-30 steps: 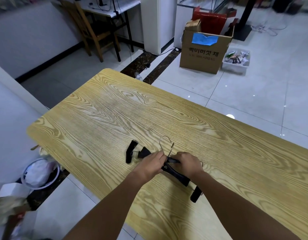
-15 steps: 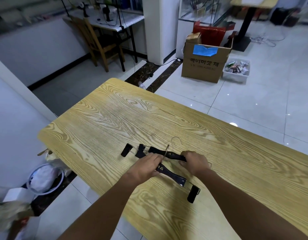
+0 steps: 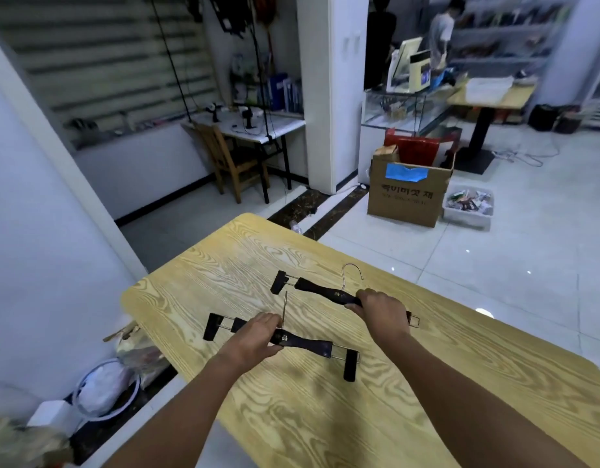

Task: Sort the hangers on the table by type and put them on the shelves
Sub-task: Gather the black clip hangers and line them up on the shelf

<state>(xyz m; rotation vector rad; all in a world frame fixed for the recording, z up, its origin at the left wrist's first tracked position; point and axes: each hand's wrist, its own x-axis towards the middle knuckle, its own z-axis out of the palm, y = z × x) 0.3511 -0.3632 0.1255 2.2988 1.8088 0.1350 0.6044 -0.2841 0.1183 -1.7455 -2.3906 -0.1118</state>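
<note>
Two black clip hangers over the wooden bench (image 3: pixel 528 373), one in each of the hands, so let's read it left to right. Far left, down on the floor beside the bench, sits a white bin (image 3: pixel 102 390) with a liner in it. Next comes the left hand (image 3: pixel 258 336), fingers curled round the middle bar of the near hanger (image 3: pixel 308 345). Its left clips jut out past the knuckles, its right clip hangs at the other end, and its thin metal hook pokes up just beside the fingers. Behind it, and not touching it, is the far hanger (image 3: pixel 320 292) — silver hook curving up, one clip at its left end. The right hand (image 3: pixel 381 310) grips that one near its right end, covering part of the bar. Both hangers slant down to the right, roughly parallel; whether either touches the wood, I cannot tell. Beyond the bench on the tiled floor there's a cardboard box (image 3: pixel 406 197) with a blue patch — and just right of it a white tray (image 3: pixel 469 214) of packets.
</note>
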